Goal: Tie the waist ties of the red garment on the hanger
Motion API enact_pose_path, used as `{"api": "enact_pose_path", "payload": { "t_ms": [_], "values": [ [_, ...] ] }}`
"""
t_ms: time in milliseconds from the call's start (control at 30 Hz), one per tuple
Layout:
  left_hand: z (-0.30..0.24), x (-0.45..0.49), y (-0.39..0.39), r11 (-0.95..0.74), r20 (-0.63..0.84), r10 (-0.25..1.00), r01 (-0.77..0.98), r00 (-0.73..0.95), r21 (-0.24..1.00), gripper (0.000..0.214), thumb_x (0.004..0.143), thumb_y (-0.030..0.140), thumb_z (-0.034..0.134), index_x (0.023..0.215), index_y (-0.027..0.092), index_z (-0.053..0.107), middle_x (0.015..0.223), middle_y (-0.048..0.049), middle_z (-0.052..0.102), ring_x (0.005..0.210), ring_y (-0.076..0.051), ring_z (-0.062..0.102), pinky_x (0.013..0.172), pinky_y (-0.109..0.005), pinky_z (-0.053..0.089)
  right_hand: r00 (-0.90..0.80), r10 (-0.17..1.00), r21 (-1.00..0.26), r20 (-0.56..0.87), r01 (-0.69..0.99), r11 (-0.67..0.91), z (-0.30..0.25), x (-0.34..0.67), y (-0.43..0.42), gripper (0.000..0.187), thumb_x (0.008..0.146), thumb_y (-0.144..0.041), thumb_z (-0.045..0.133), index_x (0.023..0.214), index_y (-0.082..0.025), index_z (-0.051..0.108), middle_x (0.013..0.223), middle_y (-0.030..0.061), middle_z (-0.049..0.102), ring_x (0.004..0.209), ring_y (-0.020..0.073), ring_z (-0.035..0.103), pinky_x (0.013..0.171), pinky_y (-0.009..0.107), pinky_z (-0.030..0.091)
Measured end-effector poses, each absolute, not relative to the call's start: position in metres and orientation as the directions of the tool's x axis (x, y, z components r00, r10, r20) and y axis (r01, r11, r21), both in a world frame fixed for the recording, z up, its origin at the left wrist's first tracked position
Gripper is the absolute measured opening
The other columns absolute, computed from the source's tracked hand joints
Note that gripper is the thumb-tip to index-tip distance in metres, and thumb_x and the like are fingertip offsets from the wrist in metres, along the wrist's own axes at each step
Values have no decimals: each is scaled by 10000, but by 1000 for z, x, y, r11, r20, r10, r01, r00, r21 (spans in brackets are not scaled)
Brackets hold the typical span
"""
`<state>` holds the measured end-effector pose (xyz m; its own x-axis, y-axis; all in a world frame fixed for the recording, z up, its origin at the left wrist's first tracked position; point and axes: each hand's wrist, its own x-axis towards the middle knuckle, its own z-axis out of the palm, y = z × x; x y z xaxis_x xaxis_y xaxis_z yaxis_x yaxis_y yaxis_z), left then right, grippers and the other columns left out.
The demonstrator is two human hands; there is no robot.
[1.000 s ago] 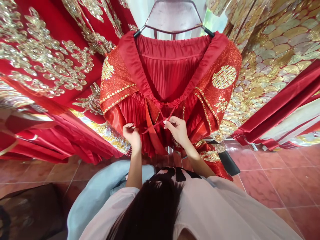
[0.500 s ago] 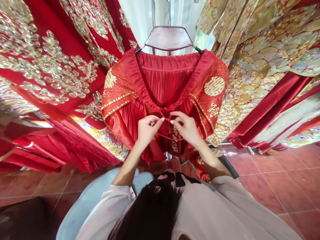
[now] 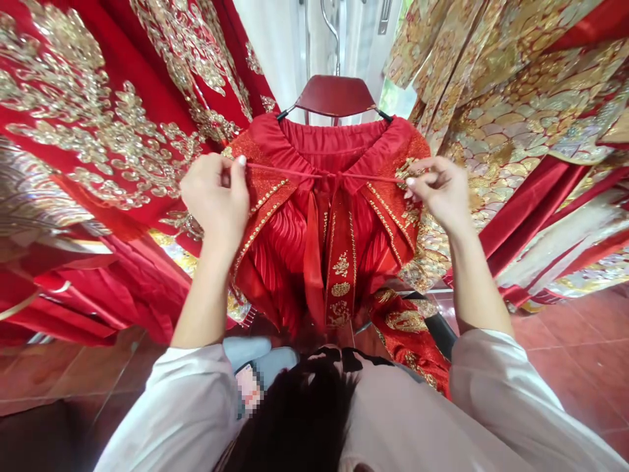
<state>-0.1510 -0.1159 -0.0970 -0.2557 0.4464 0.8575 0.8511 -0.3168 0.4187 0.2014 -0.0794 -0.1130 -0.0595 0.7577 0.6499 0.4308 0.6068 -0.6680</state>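
Note:
In front of me a red pleated garment (image 3: 275,229) with gold embroidery and beaded edging hangs from a dark red hanger (image 3: 336,96). A thin red drawstring (image 3: 289,172) comes out at the middle of its gathered neckline. My left hand (image 3: 216,196) pinches one end of the string at the left. At the right, my right hand (image 3: 442,193) pinches the other end. The string is stretched taut and nearly level between both hands, with a small knot or crossing (image 3: 333,176) at the centre. Red ribbon strips and an embroidered band hang below it.
Red gowns with silvery beading (image 3: 132,131) hang close on the left. Gold scale-patterned garments (image 3: 511,118) hang on the right. A red and gold embroidered cloth (image 3: 407,334) lies low by my right forearm. Red floor tiles (image 3: 565,347) show below.
My hands have moved from close together at the neckline to wide apart, pulling the string ends outward. The loop that hung below is gone, and the neckline has drawn in.

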Motion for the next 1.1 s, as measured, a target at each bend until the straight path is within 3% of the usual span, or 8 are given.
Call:
{"api": "enact_pose_path", "payload": {
  "t_ms": [67, 167, 300, 467, 600, 733, 933, 1100],
  "values": [
    [-108, -132, -112, -262, 873, 423, 890, -242, 374, 190, 854, 303, 607, 904, 121, 629, 900, -81, 590, 958, -259, 537, 934, -490, 357, -126, 765, -575, 631, 585, 571, -118, 185, -80, 136, 805, -179, 570, 926, -150, 627, 608, 0, 617, 516, 108, 548, 593, 264, 442],
    [-129, -107, -101, -314, 854, 515, 910, -76, 270, 259, 876, 392, 550, 1043, 199, 596, 1128, -123, 576, 1110, -319, 482, 976, -515, 299, -204, 781, -362, 591, 798, 482, -120, 158, -86, 166, 814, -159, 520, 912, -152, 655, 782, 67, 671, 739, 203, 611, 740, 359, 462],
    [-158, -98, -72, -374, 761, 627, 921, 167, 106, 348, 837, 512, 556, 990, 202, 593, 1076, -126, 604, 1034, -325, 528, 906, -488, 342, -253, 749, -170, 613, 883, 437, -117, 123, -90, 197, 857, -197, 479, 969, -159, 636, 1003, 122, 644, 973, 274, 549, 819, 411, 437],
    [-165, -102, -58, -414, 723, 630, 910, 285, 2, 255, 924, 398, 440, 902, 215, 616, 921, -102, 628, 883, -263, 566, 792, -419, 390, -325, 774, -92, 543, 893, 440, -119, 94, -80, 190, 884, -157, 415, 944, -154, 595, 1063, 128, 593, 934, 247, 546, 693, 327, 430],
    [-149, -101, -71, -466, 717, 621, 885, 315, 14, 283, 942, 346, 400, 868, 205, 633, 835, -89, 630, 808, -234, 579, 697, -345, 400, -364, 763, -187, 534, 829, 527, -114, 98, -71, 192, 826, -62, 396, 780, -155, 557, 947, 99, 596, 836, 210, 566, 694, 316, 419],
    [-130, -95, -87, -526, 709, 662, 824, 243, 208, 214, 889, 335, 501, 809, 193, 640, 772, -43, 642, 716, -187, 580, 622, -286, 388, -407, 754, -427, 516, 641, 638, -104, 107, -73, 121, 793, -108, 476, 697, -174, 510, 695, 41, 554, 716, 183, 570, 658, 310, 436],
    [-102, -83, -94, -664, 728, 660, 596, 184, 451, 134, 796, 334, 635, 839, 206, 636, 547, 24, 481, 525, -129, 451, 528, -270, 345, -280, 773, -568, 569, 546, 616, -97, 97, -76, 122, 764, -223, 604, 711, -186, 501, 612, -4, 507, 614, 130, 500, 612, 284, 441],
    [-78, -84, -89, -739, 760, 627, 438, 170, 512, 192, 762, 367, 714, 760, 223, 587, 517, 32, 401, 505, -112, 366, 489, -273, 292, -220, 795, -701, 565, 379, 604, -87, 104, -70, 153, 758, -223, 666, 794, -186, 521, 533, -47, 411, 525, 90, 433, 509, 221, 371]
  ]
}}
